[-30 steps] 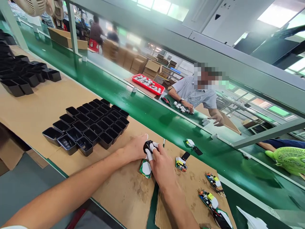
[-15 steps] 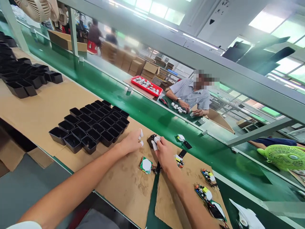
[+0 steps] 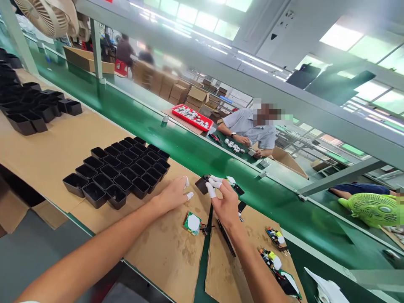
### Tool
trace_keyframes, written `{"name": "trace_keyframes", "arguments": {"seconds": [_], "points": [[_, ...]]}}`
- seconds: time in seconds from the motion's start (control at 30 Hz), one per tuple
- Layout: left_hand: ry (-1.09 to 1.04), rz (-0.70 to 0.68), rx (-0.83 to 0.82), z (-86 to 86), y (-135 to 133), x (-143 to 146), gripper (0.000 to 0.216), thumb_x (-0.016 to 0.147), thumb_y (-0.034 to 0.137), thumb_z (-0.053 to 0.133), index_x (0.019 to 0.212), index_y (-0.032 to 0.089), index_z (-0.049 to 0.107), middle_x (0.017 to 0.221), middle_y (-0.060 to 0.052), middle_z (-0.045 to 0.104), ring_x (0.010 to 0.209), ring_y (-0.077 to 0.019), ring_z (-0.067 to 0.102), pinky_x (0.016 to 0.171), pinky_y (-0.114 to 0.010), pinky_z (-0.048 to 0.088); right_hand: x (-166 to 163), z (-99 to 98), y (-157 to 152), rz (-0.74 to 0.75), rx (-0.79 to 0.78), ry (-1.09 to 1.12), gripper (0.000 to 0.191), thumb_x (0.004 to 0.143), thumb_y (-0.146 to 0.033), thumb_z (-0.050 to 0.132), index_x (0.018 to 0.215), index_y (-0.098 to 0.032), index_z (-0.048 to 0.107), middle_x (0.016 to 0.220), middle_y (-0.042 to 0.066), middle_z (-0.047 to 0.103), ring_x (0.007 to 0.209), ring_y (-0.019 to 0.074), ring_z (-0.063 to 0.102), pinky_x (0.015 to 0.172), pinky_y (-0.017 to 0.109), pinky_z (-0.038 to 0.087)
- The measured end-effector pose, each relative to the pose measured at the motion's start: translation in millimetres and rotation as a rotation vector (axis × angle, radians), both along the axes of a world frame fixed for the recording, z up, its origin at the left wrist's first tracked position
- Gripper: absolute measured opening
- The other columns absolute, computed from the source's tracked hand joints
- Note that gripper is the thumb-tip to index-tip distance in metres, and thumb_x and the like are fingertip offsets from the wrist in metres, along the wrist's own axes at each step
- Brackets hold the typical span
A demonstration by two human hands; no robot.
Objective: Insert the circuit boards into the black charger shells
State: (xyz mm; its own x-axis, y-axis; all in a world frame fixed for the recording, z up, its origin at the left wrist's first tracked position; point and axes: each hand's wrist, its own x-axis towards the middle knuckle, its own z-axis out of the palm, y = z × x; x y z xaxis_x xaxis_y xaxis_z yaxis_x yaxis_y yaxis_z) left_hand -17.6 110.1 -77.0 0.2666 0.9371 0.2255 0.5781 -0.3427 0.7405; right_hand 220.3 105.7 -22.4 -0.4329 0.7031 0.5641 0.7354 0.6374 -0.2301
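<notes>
My left hand (image 3: 173, 193) rests over the cardboard, its white-covered fingertips apart and holding nothing. It lies between a group of black plastic cases and the single black case (image 3: 201, 185). My right hand (image 3: 224, 201), also with white finger covers, has its fingers closed at the right end of that case. What sits inside the case is mostly hidden by the fingers. Below the hands lies a green circuit board (image 3: 193, 223) with a white pad and wires. A thin black strip (image 3: 227, 242) shows beside my right wrist.
Rows of open black cases (image 3: 110, 171) stand left, with more (image 3: 23, 122) farther off. Circuit boards (image 3: 274, 259) lie at right on the cardboard. Beyond the green belt (image 3: 189, 155), a co-worker (image 3: 249, 128) handles small parts near a red tray (image 3: 192, 118). A green fan (image 3: 372, 208) stands right.
My right hand has shifted slightly right and turned, so more of the black case shows. The black strip by my right wrist has come into view. My left thumb and finger are farther apart.
</notes>
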Motion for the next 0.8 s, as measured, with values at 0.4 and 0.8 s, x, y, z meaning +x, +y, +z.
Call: {"name": "trace_keyframes", "arguments": {"seconds": [0.4,0.8], "points": [[-0.007,0.036,-0.092,17.5,-8,2,0.023,0.099,0.029,0.079,0.115,0.019,0.066,0.112,-0.007,0.074,0.105,-0.0274,0.072,0.097,-0.045,0.060,-1,-4.8,4,0.073,-0.132,-0.010,0.031,0.116,-0.042,0.061,0.097,-0.023,0.076,0.101,0.008,0.074,0.090,0.0234,0.075,0.083,0.037,0.065],[0.004,0.027,-0.096,24.1,-11,2,0.025,0.093,0.029,0.076,0.102,0.026,0.053,0.107,-0.006,0.071,0.096,-0.0286,0.071,0.087,-0.043,0.057,-2,-2.8,-10,0.055,-0.137,0.012,0.022,0.114,-0.034,0.061,0.114,-0.027,0.082,0.109,0.010,0.077,0.099,0.0279,0.079,0.088,0.042,0.068]]}}
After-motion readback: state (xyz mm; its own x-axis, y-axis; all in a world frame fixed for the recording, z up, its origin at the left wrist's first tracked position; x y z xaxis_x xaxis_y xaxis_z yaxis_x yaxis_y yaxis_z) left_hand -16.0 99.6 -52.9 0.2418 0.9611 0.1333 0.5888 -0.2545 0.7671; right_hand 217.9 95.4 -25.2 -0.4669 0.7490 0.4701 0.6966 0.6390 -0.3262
